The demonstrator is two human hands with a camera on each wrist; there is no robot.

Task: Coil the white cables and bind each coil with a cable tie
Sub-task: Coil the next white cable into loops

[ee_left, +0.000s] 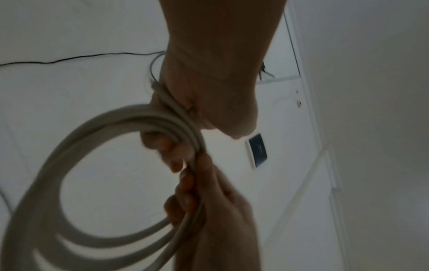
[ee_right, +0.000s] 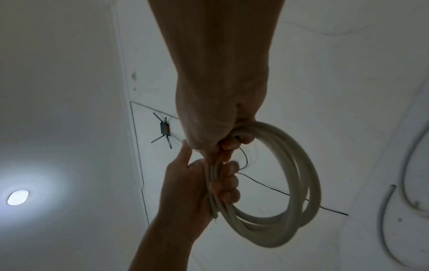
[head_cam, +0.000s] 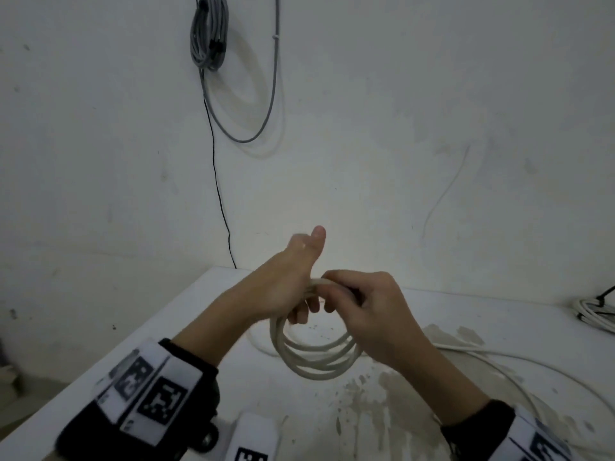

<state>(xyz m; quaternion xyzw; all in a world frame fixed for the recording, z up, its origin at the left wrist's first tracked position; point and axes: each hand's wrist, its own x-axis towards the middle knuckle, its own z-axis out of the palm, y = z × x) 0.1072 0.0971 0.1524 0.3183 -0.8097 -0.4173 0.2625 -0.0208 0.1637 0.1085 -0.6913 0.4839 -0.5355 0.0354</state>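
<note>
A white cable coil (head_cam: 316,359) of several loops hangs above the white table (head_cam: 186,327). My left hand (head_cam: 294,294) grips the coil's top from the left, fingers curled through the loops and thumb pointing up. My right hand (head_cam: 356,301) holds the same bunch right beside it, fingers curled over the strands. The left wrist view has the coil (ee_left: 97,128) under my left hand (ee_left: 209,95), with the right hand (ee_left: 209,210) opposite. In the right wrist view a thin pale strand (ee_right: 245,159) curves by the right hand's (ee_right: 220,119) fingers; I cannot tell what it is.
A loose white cable (head_cam: 506,359) trails across the table's right side. A bound white bundle (head_cam: 595,312) lies at the far right edge. A grey cable coil (head_cam: 209,31) and a black wire (head_cam: 218,188) hang on the wall. A white marked block (head_cam: 254,434) sits at the near edge.
</note>
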